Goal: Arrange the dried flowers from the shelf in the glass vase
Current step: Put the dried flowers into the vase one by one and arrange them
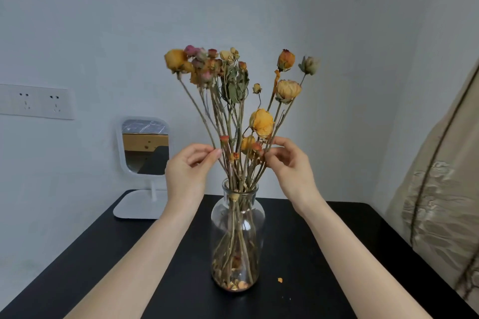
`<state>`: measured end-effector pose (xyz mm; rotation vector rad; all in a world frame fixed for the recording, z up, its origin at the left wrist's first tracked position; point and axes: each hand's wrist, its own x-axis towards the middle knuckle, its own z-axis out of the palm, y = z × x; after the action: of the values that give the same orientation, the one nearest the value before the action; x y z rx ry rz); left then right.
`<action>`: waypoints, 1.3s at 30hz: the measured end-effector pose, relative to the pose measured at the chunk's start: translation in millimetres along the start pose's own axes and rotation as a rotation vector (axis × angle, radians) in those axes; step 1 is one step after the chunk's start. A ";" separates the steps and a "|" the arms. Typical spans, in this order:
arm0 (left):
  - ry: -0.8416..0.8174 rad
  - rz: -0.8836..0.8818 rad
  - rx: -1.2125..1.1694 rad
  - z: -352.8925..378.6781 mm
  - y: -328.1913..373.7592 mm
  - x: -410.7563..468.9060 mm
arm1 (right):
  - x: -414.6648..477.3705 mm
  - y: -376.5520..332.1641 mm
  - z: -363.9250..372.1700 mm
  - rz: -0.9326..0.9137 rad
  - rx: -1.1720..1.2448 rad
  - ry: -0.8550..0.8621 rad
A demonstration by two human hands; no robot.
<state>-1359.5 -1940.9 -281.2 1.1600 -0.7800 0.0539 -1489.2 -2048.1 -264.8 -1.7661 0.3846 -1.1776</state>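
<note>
I see the glass vase (220,217) upright on the black table (90,261), holding the dried flowers (261,122) stems down, with loose petals (239,285) at its bottom. My left hand (190,171) pinches an outer stem above the neck; my right hand (289,163) pinches stems opposite

The tabletop (324,254) flanking the glass vase (237,241) is passable; a mirror (145,147) crowds the back left, a curtain (440,202) the right.
</note>
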 end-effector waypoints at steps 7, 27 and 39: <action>-0.077 -0.035 0.012 0.6 -2.4 -2.1 | 0.1 4.6 -1.8 0.010 -0.006 -0.021; -0.338 -0.258 -0.038 10.8 -3.3 -17.6 | -3.6 14.4 -0.3 0.259 0.171 -0.269; -0.149 0.353 0.429 24.1 10.3 -55.3 | -7.6 14.9 -1.1 0.222 0.195 -0.251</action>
<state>-1417.3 -1937.5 -300.7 1.4272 -1.1359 0.4505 -1490.4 -2051.0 -281.2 -1.6303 0.2963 -0.7980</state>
